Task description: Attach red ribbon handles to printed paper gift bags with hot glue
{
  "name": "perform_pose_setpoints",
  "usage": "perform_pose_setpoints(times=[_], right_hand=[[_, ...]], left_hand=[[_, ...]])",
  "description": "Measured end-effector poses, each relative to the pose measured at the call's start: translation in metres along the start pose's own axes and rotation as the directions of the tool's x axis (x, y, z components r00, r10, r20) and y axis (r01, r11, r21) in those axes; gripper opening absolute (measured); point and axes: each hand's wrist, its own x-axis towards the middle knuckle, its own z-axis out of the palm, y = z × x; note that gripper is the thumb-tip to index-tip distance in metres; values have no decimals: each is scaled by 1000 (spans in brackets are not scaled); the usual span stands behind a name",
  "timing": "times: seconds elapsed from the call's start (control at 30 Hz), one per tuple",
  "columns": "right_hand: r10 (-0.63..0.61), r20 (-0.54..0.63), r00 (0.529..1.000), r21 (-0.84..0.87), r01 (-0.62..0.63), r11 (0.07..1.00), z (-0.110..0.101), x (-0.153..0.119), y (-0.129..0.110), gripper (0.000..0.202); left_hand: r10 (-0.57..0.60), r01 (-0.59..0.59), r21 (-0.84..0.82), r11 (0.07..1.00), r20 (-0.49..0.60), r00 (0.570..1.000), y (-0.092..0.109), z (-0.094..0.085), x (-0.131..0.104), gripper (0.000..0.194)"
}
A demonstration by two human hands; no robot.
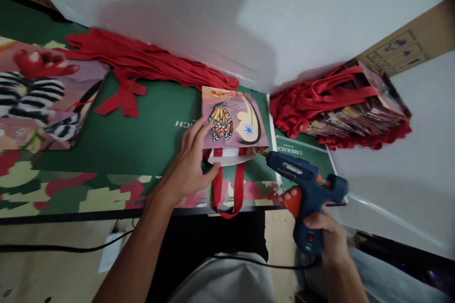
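Observation:
A small paper bag (227,120) with a butterfly and a painted face lies on the green tabletop, its mouth toward me. One red ribbon handle (239,189) hangs from the mouth over the table's front edge. My left hand (195,161) holds the bag at its left side, fingers on the printed face and thumb by the opening. My right hand (325,227) is wrapped round a dark blue hot glue gun (296,168) with an orange trigger. Its nozzle points at the right corner of the bag's mouth. Whether the tip touches the paper I cannot tell.
A long bundle of red ribbon strips (152,59) lies along the back wall. At the left is a larger printed sheet or bag (42,99). Packed bags with red handles (355,104) stand at the right. The glue gun's black cable (263,263) crosses my lap.

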Motion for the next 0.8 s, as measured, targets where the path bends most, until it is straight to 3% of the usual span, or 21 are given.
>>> perform_pose_setpoints(times=[0.1,0.3,0.53,0.8], right_hand=[[60,56,997,213,-70,974,-1,10,16,55],[59,-38,998,262,-47,964,-38,33,35,66],[9,-192,981,304,51,951,-67,71,20,65],[14,-153,988,328,37,944,-67,85,12,65]], left_hand=[[-2,2,6,1000,-7,1000,-2,1,1,92],[-19,19,18,1000,2,1000,-2,0,1,92],[-14,14,47,999,1,1000,-2,0,1,91],[-25,25,67,997,4,1000,0,0,2,89]])
